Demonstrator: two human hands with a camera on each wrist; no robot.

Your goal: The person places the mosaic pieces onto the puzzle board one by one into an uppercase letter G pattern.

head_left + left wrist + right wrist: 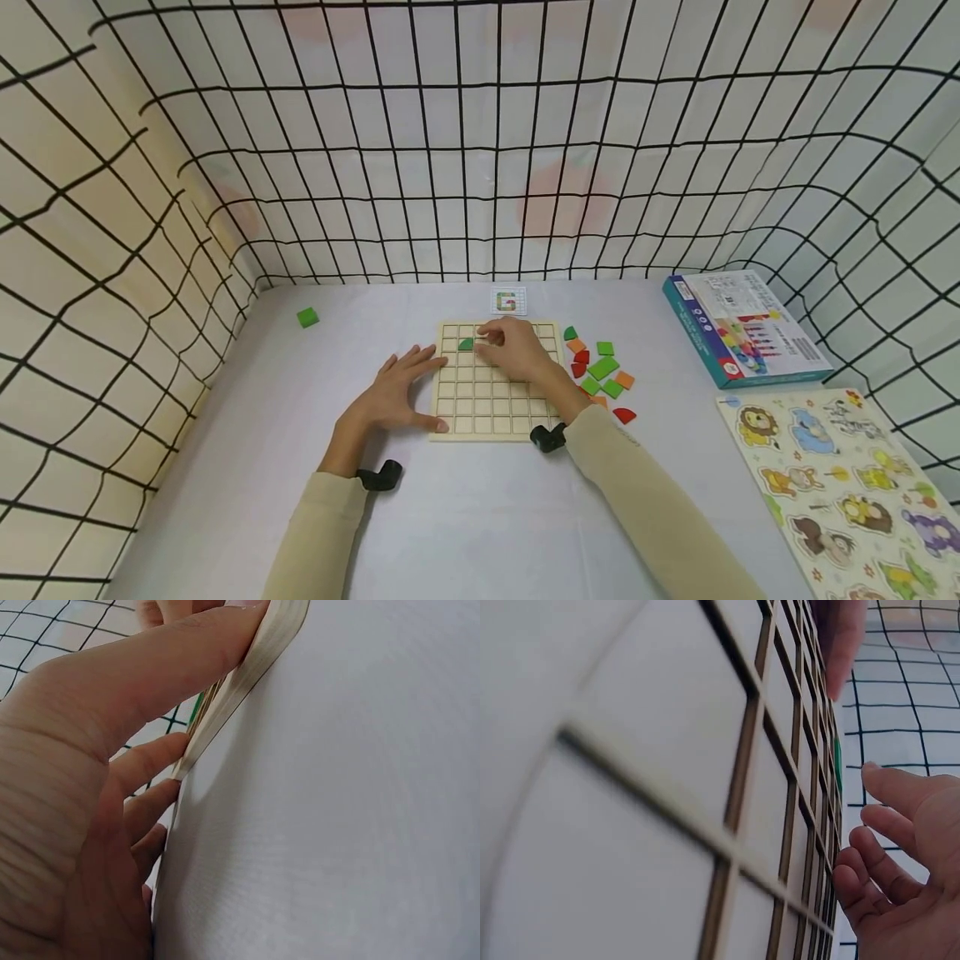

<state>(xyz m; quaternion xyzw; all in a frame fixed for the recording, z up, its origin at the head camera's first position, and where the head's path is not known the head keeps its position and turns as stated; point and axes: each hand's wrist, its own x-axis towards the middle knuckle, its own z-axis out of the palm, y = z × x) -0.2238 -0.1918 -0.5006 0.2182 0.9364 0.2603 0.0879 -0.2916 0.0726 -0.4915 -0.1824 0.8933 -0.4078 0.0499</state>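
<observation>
Wooden grid board [495, 392] lies flat on white table [465, 517]. Left hand [393, 396], fingers spread flat, presses board's left edge, likely to stop sliding. Right hand [517, 350] rests over board's upper rows, fingers bent beside green piece [466, 343] in cell; whether it pinches anything, cannot tell. Loose coloured pieces [600, 371] just right of board

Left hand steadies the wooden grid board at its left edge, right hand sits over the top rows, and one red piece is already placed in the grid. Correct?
Not quite: the piece already in the grid board is green, not red, as the head view shows. The left hand does rest at the board's left edge, and the right hand is over the top rows.
</observation>
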